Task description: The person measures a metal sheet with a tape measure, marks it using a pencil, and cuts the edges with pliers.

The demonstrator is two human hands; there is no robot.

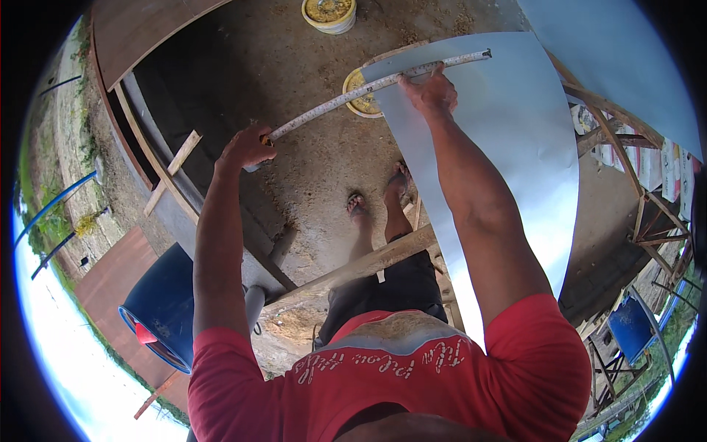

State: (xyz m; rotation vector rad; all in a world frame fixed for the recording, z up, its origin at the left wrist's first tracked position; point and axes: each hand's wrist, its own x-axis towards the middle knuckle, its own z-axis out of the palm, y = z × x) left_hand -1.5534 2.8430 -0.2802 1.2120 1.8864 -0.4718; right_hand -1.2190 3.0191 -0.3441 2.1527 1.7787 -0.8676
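Note:
My left hand point(249, 147) is closed around the case of a tape measure, which my fingers mostly hide. From it the pale, worn tape blade point(324, 108) stretches up to the right in a long, slightly curved line. My right hand point(431, 93) grips the blade nearer its free end, which sticks out past my fingers. Beneath that hand and forearm lies a smooth, pale grey sheet point(526, 132), its left edge crossed by the blade. The sheet reaches down beside my right arm.
A white bucket point(335, 28) stands at the far side; a second bucket point(355, 82) is partly covered by the sheet. A wooden beam point(353, 267) crosses before my legs. Left are a blue drum point(163, 306) and nailed wood strips point(174, 169); right, a timber frame point(615, 110) and another pale sheet point(626, 55).

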